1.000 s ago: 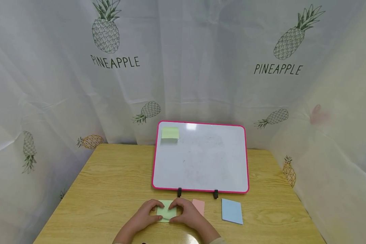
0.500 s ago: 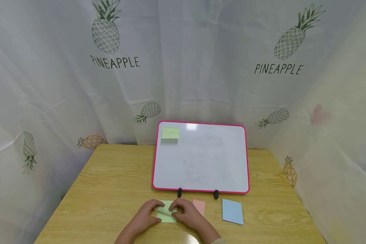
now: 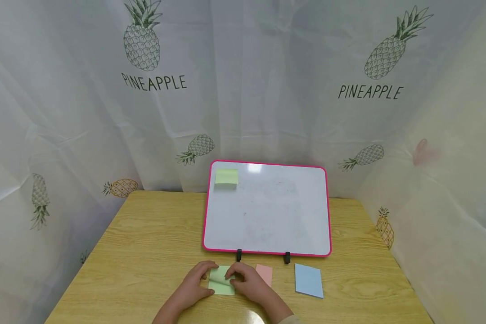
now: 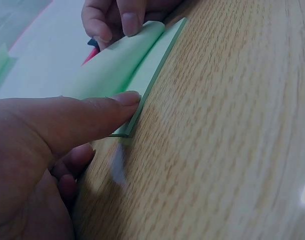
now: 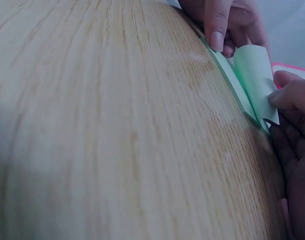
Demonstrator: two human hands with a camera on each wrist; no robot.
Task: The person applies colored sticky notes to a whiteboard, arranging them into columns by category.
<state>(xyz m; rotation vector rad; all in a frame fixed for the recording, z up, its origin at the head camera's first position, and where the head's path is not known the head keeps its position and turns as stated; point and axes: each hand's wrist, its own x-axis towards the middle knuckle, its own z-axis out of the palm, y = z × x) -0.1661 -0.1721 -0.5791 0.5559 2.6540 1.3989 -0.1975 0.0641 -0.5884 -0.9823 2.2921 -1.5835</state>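
Note:
On the table in front of the whiteboard lies a light green sticky note pad (image 3: 226,290). My left hand (image 3: 191,282) holds it at the left side, thumb (image 4: 125,98) pressing on the near corner and index finger at the far edge. The top sheet (image 5: 255,70) is curled up and back from the near edge. Its right side is pinched between the thumb and fingers of my right hand (image 3: 248,282). Beneath the lifted sheet, the rest of the pad stays flat on the wood.
A pink pad (image 3: 264,273) sits right beside my right hand, partly covered by it. Farther right is a blue pad (image 3: 309,281). Behind stands a pink-framed whiteboard (image 3: 267,211) on black feet (image 3: 287,258), a green sticky note (image 3: 226,177) at its upper left.
The near edge of the top green sheet has risen and curled away from me, with the right hand now pinching it. The left hand has hardly moved.

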